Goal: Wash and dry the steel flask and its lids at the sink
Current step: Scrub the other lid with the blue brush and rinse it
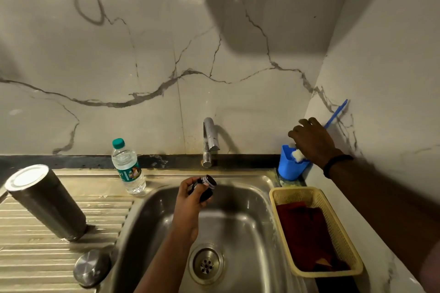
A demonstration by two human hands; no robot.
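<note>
Head view puts our steel flask (45,200) upside down on the ribbed draining board (35,254) to the left of the sink (238,209), its flat base up and its mouth resting on the ridges. Just in front of it, near the basin's left edge, lies the round steel lid (91,267). The second lid, a small dark stopper (206,188), is over the back of the basin, gripped in our left hand (190,194): the fingers and thumb curl round it, with its ringed end pointing toward the tap (209,143).

Our right hand (312,140) reaches to the back right corner, fingers curled round a brush with a blue handle (337,113) that sticks up past the knuckles against the wall; its white head (297,156) sits at the rim of a blue cup (291,164), which stands on the ledge beside the sink. A dark band circles that wrist.

No water is seen running from the tap, and the basin shows its drain (206,264) near our left forearm. A plastic water bottle (128,166) with a green cap stands on the sink's rim, between the flask and the tap. To the right of the basin, a pale yellow basket (333,209) holds a dark red cloth (307,235). Veined marble tiles (142,54) cover the wall behind.
</note>
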